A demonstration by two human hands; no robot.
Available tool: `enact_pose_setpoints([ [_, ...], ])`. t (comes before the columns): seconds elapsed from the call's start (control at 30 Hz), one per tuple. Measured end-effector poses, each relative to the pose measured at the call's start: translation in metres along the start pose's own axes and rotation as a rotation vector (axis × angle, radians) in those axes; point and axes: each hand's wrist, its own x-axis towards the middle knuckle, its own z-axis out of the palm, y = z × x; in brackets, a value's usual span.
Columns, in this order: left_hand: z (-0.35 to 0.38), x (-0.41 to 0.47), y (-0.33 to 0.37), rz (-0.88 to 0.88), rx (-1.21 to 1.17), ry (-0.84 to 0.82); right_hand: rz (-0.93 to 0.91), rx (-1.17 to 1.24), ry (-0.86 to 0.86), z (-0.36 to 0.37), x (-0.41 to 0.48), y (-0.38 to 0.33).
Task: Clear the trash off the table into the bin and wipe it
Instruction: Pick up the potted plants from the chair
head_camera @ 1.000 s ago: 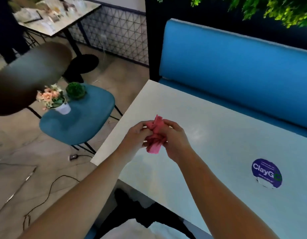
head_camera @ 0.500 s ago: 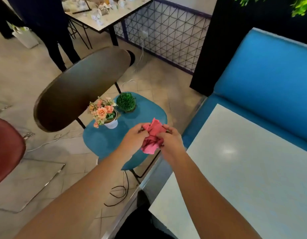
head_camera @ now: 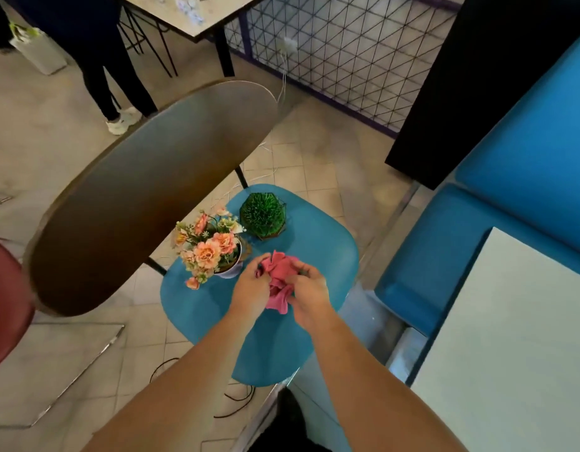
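Tiled floor (head_camera: 314, 158), blue seat (head_camera: 321, 249), left hand (head_camera: 252, 288), right hand (head_camera: 309, 295) gripping pink cloth (head_camera: 280, 272)

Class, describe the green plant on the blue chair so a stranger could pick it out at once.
Find the blue chair seat beside the white table. Two small plants stand at its back edge. The green plant is the round tuft of plain grass, with no blossoms, unlike the peach flowers beside it.

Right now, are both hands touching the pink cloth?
Touching. The head view shows the left hand and the right hand both gripping the pink cloth, which is bunched between them with no gap.
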Motion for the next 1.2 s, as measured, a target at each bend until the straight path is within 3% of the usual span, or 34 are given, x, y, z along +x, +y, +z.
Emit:
enact_pose_setpoints([
  [0.2,-0.004,0.016,-0.015,-0.024,0.022,0.031,-0.134,-0.563,-0.026,0.009,0.005,-0.004],
  [0.33,-0.021,0.016,-0.036,-0.027,0.166,0.077,-0.326,-0.953,0.1,0.019,-0.006,-0.007],
  [0.4,-0.032,0.006,-0.039,-0.029,0.201,0.101,-0.408,-0.955,0.093,0.024,-0.009,-0.006],
  [0.47,-0.045,-0.005,-0.037,-0.069,0.192,0.228,-0.406,-0.896,0.02,0.035,-0.006,-0.006],
  [0.57,-0.065,-0.007,-0.035,-0.094,0.156,0.43,-0.311,-0.921,-0.098,0.05,0.018,0.009],
  [0.63,-0.078,0.0,-0.033,-0.022,0.147,0.466,-0.288,-0.952,-0.157,0.056,0.028,0.014],
  [0.73,-0.094,0.017,-0.03,0.12,0.154,0.386,-0.269,-0.98,-0.285,0.064,0.022,0.0],
  [0.9,-0.103,0.032,-0.024,0.153,0.089,0.249,-0.286,-1.012,-0.374,0.079,0.03,0.008],
  [1.2,-0.11,-0.005,-0.025,0.168,0.055,0.261,-0.378,-0.801,-0.441,0.078,0.007,0.019],
])
